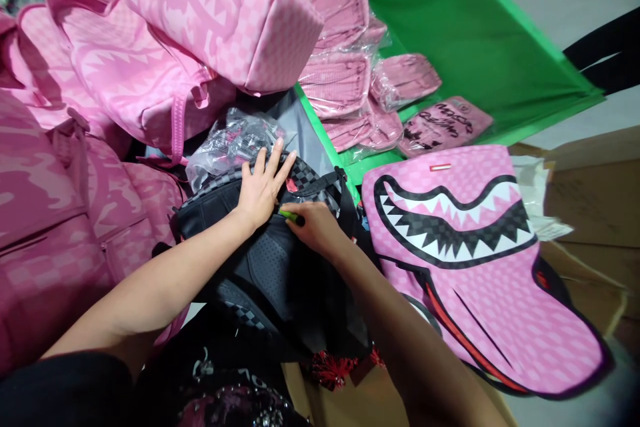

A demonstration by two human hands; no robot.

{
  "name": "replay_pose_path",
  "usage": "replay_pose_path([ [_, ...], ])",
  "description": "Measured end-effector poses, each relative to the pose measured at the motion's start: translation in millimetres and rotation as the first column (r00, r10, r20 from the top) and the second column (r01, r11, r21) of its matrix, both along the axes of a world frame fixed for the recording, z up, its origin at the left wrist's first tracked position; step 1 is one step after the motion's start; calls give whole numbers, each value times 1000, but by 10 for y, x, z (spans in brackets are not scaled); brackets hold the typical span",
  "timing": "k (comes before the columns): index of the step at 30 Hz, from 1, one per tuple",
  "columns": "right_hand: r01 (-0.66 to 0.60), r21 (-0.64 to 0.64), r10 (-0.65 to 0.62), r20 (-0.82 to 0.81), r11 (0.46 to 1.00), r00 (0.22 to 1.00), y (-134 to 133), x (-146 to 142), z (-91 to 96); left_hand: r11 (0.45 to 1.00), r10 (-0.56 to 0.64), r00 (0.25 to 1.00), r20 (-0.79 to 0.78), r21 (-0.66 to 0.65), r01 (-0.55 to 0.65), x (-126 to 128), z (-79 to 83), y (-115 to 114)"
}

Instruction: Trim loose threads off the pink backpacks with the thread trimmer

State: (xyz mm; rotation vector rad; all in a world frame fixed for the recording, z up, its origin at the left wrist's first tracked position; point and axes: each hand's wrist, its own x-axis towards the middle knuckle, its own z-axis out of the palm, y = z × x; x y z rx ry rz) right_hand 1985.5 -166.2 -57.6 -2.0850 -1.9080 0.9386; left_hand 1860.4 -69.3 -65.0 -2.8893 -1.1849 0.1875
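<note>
In the middle of the head view lies a black backpack [280, 280] with grey checkered trim and a perforated panel. My left hand [261, 188] rests on its upper part, fingers spread. Close beside it, my right hand [315, 227] is closed around a small green-and-black tool [290, 215], whose tip points at the backpack near my left hand. The tool's exact kind cannot be made out. A red tag [291, 185] shows above the tool, and a black strap [320, 181] runs to the right. Crumpled clear plastic [235, 140] sits just behind the backpack.
Several pink backpacks [115, 67] are heaped at the left and back. Plastic-wrapped pink pouches [337, 83] lie on a green sheet [450, 20]. A pink shark-mouth backpack [540, 320] lies at the right. Cardboard boxes [590, 187] stand beyond it; a red tassel [334, 370] hangs below.
</note>
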Motion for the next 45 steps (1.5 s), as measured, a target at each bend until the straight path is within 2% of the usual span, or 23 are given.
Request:
replay_pose_path([
  [6, 36, 65, -33, -36, 997, 999, -37, -15, -72, 1000, -8, 1000, -6, -2, 8, -4, 15, 4],
  [10, 57, 7, -57, 18, 998, 998, -58, -50, -54, 1000, -10, 1000, -11, -7, 10, -7, 12, 5],
  [17, 105, 14, -105, -24, 994, 994, -57, -76, -55, 1000, -15, 1000, 0, 13, 15, -2, 15, 11],
  [22, 127, -2, -126, 52, 992, 991, -89, -123, -34, 1000, -22, 999, -28, 12, 22, -3, 48, 0],
  [24, 165, 22, -165, -3, 986, 986, -119, -151, -83, 999, -32, 998, -48, 3, 32, -6, 91, 25],
  [26, 248, 88, -227, -198, 965, 953, -157, -200, -183, 999, -45, 995, -89, -21, 43, -4, 163, 85],
  [28, 373, 140, -293, -398, 917, 869, -200, -273, -296, 994, -87, 985, -152, -79, 75, 15, 266, 165],
  [29, 426, 156, -321, -446, 891, 836, -221, -313, -340, 989, -111, 977, -181, -117, 91, 33, 326, 201],
  [32, 511, 222, -403, -393, 831, 827, -268, -419, -363, 983, -82, 957, -278, -180, 31, 112, 506, 259],
  [34, 527, 251, -434, -343, 812, 833, -300, -469, -288, 983, 19, 935, -354, -165, -83, 145, 593, 254],
  [36, 537, 245, -430, -377, 808, 820, -362, -520, -179, 974, 68, 915, -399, -173, -148, 114, 633, 241],
  [38, 536, 267, -381, -464, 801, 800, -468, -594, -75, 967, 3, 929, -370, -237, -98, 7, 629, 240],
  [40, 524, 323, -313, -523, 788, 793, -610, -690, -6, 955, -106, 951, -291, -297, 15, -145, 600, 248],
  [42, 502, 368, -271, -524, 783, 807, -754, -779, 22, 944, -179, 959, -221, -312, 105, -283, 565, 249],
  [45, 459, 393, -242, -488, 797, 838, -913, -851, 2, 942, -210, 959, -192, -301, 146, -394, 518, 230],
])
